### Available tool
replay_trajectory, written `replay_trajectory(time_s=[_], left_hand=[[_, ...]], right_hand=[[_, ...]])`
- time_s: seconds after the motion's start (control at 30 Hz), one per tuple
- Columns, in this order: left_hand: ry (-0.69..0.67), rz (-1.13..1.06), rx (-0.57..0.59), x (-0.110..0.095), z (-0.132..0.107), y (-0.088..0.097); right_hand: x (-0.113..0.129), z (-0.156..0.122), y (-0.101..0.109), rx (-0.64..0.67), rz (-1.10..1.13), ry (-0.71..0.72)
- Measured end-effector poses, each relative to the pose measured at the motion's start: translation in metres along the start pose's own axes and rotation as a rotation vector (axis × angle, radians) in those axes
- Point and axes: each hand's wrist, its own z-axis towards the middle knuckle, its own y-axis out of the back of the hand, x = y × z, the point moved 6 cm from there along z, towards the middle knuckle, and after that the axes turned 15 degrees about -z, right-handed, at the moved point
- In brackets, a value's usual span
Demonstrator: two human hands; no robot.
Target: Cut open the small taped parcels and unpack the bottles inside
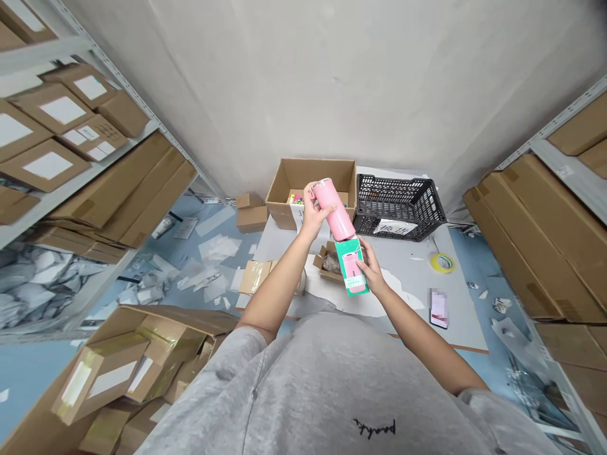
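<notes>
Two bare forearms are seen extending from a grey sweatshirt (pixel 303 392) (a dark logo is printed on its front). One glossy pink tumbler (pixel 332 208) is held tilted in the left hand (pixel 313 212), with the fingers (pixel 307 197) closed around its upper body. Its lower end is touching the top of one green box (pixel 351 268), which is printed with a pink tumbler picture. The box is gripped by the right hand (pixel 372 268), with the fingers (pixel 363 265) closed against its side; its small print cannot be read. Both objects are held above a pale grey work board (pixel 410 309). One small, open cardboard box (pixel 325 262) is placed on the board beneath the hands, and one roll of yellow tape (pixel 442 262) and one mobile phone (pixel 439 308) lie to the right, the phone's screen being partly pixelated. At the far edge, one open cardboard carton (pixel 310 183) containing small coloured items, partly hidden by the tumbler, stands beside one black plastic crate (pixel 398 205). Cardboard cartons (pixel 95 126) are stacked on metal shelving (pixel 80 183) at left, with more at right, before a plain wall (pixel 303 82).
</notes>
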Motion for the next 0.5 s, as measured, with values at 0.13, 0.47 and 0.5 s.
replay_trajectory(time_s=[0.13, 0.47, 0.5], left_hand=[[-0.021, 0.036, 0.028, -0.007, -0.001, 0.0], [-0.018, 0.083, 0.04, -0.021, -0.006, 0.0], [-0.032, 0.093, 0.035, -0.022, -0.007, 0.0]], right_hand=[[0.001, 0.001, 0.0, 0.002, -0.004, -0.001], [-0.002, -0.005, -0.001, -0.018, -0.053, 0.044], [-0.001, -0.005, 0.0, -0.023, -0.064, 0.049]])
